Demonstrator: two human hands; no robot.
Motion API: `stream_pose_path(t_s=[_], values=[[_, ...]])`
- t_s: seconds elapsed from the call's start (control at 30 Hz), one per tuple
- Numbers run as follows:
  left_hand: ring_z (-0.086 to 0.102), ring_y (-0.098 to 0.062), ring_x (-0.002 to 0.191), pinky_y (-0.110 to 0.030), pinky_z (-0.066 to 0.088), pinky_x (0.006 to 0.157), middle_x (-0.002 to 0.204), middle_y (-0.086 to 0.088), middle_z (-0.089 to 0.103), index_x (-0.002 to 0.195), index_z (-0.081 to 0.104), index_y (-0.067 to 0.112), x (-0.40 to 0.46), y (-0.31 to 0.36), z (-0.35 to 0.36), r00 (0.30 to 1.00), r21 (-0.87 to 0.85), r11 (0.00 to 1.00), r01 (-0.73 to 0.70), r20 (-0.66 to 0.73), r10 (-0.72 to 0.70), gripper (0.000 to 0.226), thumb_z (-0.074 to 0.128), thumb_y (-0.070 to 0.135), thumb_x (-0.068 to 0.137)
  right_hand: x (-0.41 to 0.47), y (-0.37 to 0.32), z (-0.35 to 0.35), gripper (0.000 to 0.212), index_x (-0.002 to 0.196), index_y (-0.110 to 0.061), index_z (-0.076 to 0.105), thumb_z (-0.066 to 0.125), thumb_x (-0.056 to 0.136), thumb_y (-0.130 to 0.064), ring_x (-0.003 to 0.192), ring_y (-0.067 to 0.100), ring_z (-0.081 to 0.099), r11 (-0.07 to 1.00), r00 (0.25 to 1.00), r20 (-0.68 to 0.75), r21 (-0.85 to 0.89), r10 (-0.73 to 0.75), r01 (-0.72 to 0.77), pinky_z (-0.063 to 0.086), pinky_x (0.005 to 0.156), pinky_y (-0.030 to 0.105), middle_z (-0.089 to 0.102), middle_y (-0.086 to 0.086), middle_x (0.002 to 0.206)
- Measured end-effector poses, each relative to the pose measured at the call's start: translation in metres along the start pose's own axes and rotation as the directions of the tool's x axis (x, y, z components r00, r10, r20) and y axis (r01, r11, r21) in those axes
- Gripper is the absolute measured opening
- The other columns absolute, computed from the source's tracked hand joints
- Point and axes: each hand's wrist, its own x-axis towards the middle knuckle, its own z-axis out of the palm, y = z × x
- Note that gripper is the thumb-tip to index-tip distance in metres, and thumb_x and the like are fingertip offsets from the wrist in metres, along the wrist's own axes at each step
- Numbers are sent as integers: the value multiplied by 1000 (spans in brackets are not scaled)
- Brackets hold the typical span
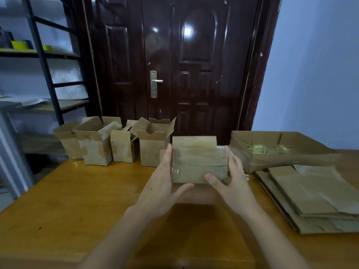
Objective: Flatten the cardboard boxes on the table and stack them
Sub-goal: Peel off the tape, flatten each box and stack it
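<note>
A small brown cardboard box [199, 160] is held up above the middle of the wooden table [77, 200]. My left hand [162, 183] grips its left side with the thumb under the front bottom edge. My right hand [231, 181] grips its right side with the thumb on the front face. Several open upright boxes [97, 144] stand in a row at the table's far left. A stack of flattened boxes [314, 197] lies at the right.
A large shallow open carton [275, 150] with yellowish items inside sits at the far right, behind the flat stack. A dark door [184, 65] stands behind the table, and a metal shelf rack [38, 74] is at the left.
</note>
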Motion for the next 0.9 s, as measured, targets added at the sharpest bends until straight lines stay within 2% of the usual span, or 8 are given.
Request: stream_pose_path(t_s=[0.07,0.17,0.33,0.5,0.6,0.7,0.8,0.9], values=[[18,25,138,-23,27,113,145,57,4,155,-17,54,-1,2,1,999,-13,999,39,-13,-39,108,55,86,81,2,-1,0,97,156,-37,22,67,78,-73,134,-5,38,1000,999,35,22,-6,6,45,100,26,33,-24,149],[29,18,132,-22,34,108,143,53,18,149,-8,66,-2,0,5,997,-13,997,79,-17,-79,97,51,92,77,2,0,1,94,155,-32,30,61,79,-76,129,5,50,996,994,82,52,70,-75,52,102,42,51,-15,140],[43,-3,120,-21,44,88,146,19,33,148,7,67,-7,-13,18,980,45,986,161,113,-165,86,43,97,75,-5,14,8,55,132,-42,54,64,84,-66,118,6,60,973,976,163,160,142,-168,51,96,32,66,-18,123],[50,-6,116,-21,51,82,138,19,33,146,13,72,-15,-28,22,958,-56,974,220,199,-205,79,45,96,77,-3,30,13,95,154,-44,29,64,71,-74,121,9,54,903,923,184,214,337,-372,47,96,29,57,-16,133],[49,-3,112,-22,49,79,133,21,33,146,12,74,-16,-35,13,948,-50,977,208,255,-189,73,42,93,81,1,35,12,92,153,-42,33,63,73,-75,120,8,48,904,926,122,207,356,-375,44,88,26,46,-18,134],[52,-3,104,-22,51,77,125,28,33,146,10,75,-18,-39,2,942,28,986,164,292,-165,67,35,88,85,7,42,14,79,139,-37,50,62,72,-77,120,9,49,924,937,-11,165,350,-344,46,87,28,49,-14,135],[53,0,102,-20,51,77,121,30,35,148,14,71,-20,-40,-1,954,107,992,73,283,-100,62,48,61,97,21,44,19,42,114,-33,63,68,83,-61,113,14,56,965,953,-149,53,263,-258,48,91,31,53,-5,122],[48,0,110,-17,48,85,121,24,36,148,31,60,-23,-35,0,980,178,984,14,191,-49,59,58,52,95,35,37,24,26,112,-29,69,72,90,-42,98,10,62,981,967,-172,-13,187,-192,45,76,19,60,-7,111]])
